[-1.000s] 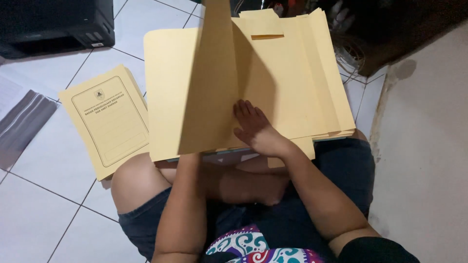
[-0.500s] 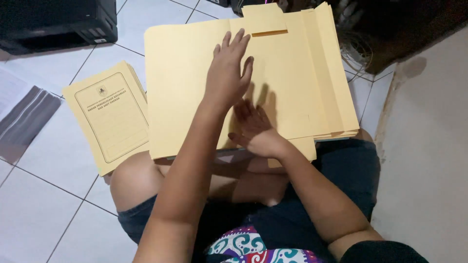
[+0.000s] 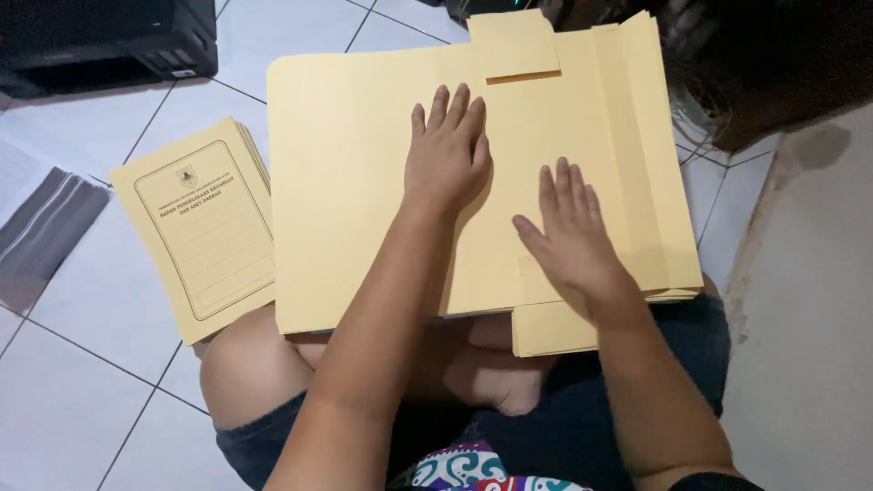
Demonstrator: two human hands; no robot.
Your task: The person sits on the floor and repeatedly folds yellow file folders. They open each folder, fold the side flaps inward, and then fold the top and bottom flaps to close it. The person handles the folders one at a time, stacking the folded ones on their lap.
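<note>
- The left hand (image 3: 446,155) lies palm down on the unfolded manila folder (image 3: 364,164), fingers straight and held close together, pointing to the far side, with the thumb out a little to the left.
- The right hand (image 3: 568,232) also lies flat on the folder, just right of and nearer than the left hand; its fingers are slightly fanned and the thumb is spread out to the left.
- Neither hand grips or pinches anything; both press flat on the sheet.
- The folder rests open across the person's lap and reaches out over the tiled floor (image 3: 82,382) on the far side. A folded tab (image 3: 511,45) sticks up at its far edge, and a narrow flap (image 3: 637,155) runs along its right side.
- The edges of more folders of the same colour show beneath it at the near right corner.
- To the left, on the floor and touching the person's knee, lies a stack of printed manila covers (image 3: 205,232), each with a framed panel and a small emblem.
- Farther left is a grey striped cloth (image 3: 41,236).
- A black box-like device (image 3: 100,41) stands in the far left corner.
</note>
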